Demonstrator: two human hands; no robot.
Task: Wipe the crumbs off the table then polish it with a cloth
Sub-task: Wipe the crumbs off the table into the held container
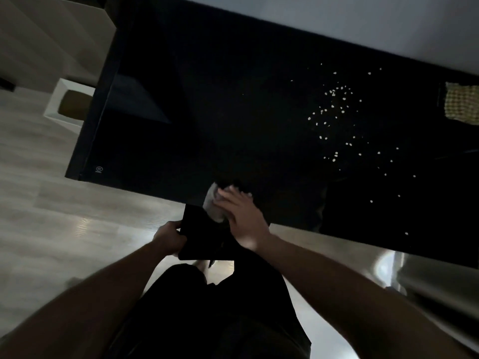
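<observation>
Many pale crumbs (337, 117) lie scattered on the dark table (207, 112), well beyond the right hand (241, 216), which presses a grey cloth (213, 203) at the table's near edge with fingers fairly straight. Left hand (168, 238) grips a flat black tray (201, 234) just beside and below it.

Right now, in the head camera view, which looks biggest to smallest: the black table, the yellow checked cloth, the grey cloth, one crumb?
1. Black table: by far the largest.
2. Yellow checked cloth and grey cloth: look alike; one is cut off by the picture's edge, the other is partly under the right hand, so unranked.
3. One crumb: smallest.
</observation>
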